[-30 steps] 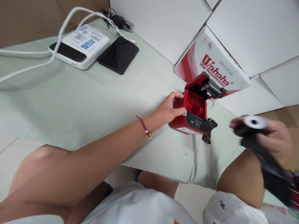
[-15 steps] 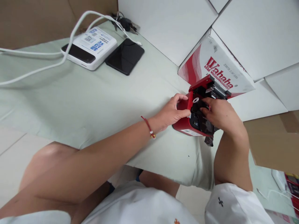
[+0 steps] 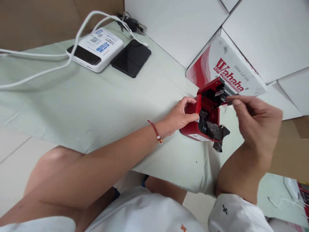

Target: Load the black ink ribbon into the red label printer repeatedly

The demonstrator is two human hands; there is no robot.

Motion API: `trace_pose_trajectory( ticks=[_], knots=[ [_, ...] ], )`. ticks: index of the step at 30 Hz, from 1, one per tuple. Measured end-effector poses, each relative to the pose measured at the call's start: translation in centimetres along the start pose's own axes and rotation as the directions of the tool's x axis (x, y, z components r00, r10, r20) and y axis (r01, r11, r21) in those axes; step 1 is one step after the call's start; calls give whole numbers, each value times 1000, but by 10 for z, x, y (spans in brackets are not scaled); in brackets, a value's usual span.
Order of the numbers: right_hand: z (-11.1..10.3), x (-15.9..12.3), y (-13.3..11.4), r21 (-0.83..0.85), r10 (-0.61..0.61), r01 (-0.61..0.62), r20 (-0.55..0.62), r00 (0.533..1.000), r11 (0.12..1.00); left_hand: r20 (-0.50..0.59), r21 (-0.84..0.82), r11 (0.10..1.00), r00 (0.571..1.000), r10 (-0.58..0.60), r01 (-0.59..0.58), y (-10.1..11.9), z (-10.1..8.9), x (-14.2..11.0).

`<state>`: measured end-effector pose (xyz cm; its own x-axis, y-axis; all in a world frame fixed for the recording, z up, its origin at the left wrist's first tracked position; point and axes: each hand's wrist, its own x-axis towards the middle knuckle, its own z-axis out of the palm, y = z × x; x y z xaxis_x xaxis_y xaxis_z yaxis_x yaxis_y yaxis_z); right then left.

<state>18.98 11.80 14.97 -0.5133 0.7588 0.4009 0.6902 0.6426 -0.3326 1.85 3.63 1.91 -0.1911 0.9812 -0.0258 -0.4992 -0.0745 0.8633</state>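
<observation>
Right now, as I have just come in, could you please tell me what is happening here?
A person steadies an open red device with the left hand. The right hand is at the edge of its raised lid; whether it grips the lid is hard to tell. A dark strip hangs over the device's front edge. Nearby, a black phone lies beside a white device.
</observation>
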Motion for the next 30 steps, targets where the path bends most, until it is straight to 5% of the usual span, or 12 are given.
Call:
trace_pose_trajectory(
  ticks=[2,5,16,23,30],
  knots=[
    [1,1,10,-103,-85,74,-106,991,992,-14,18,1000,1000,8,-8,0,0,0],
    [9,9,28,-229,-180,186,47,983,955,-15,21,1000,1000,15,-15,-2,-1,1],
    [-25,-16,-2,-306,28,72,311,950,949,-10,90,995,999,52,-51,1,-1,-1],
    [-20,-19,-13,-427,4,218,460,888,877,172,394,869,953,251,-300,5,0,-5],
    [-10,-10,-22,-568,52,303,523,851,765,133,387,880,961,241,-275,0,2,-5]
  ],
)
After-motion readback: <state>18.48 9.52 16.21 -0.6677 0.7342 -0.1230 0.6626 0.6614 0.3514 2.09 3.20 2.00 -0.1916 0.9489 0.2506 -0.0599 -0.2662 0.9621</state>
